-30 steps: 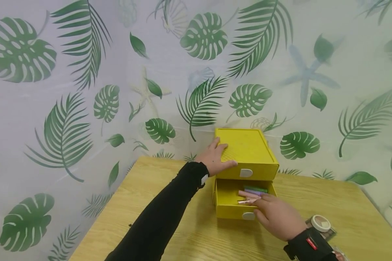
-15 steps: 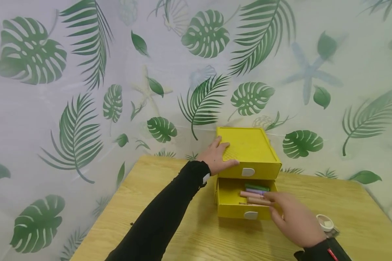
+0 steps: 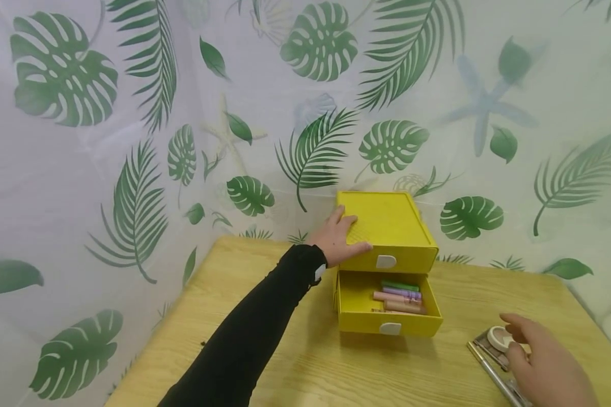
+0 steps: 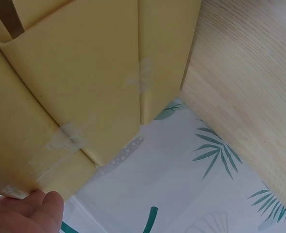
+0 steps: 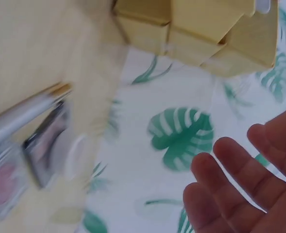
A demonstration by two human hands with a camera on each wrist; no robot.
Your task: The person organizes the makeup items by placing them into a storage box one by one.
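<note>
My left hand (image 3: pixel 333 237) rests with spread fingers on the left edge of the yellow two-drawer box (image 3: pixel 387 217); its fingertips also show at the box's edge in the left wrist view. Below, the lower drawer (image 3: pixel 356 322) is pulled out and holds a green tube (image 3: pixel 399 286), a purple tube (image 3: pixel 399 293), a pink tube (image 3: pixel 384 297) and a tan-pink tube (image 3: pixel 404 307). At the right, my right hand (image 3: pixel 550 362) holds nothing, fingers loosely bent, over a round white compact (image 3: pixel 498 337), a dark-framed palette (image 3: pixel 483 342) and a silver stick (image 3: pixel 494 376).
A clear case with something pink (image 5: pixel 4 182) lies beside the silver stick, blurred in the right wrist view. The wooden table (image 3: pixel 265 316) meets a leaf-printed cloth wall (image 3: pixel 265 141) close behind the box. A small dark speck (image 3: pixel 202 343) is on the table's left part.
My right hand has left the tubes in the lower drawer and moved right, over the cosmetics on the table. The tan-pink tube now lies in the drawer. My left hand stays on the box.
</note>
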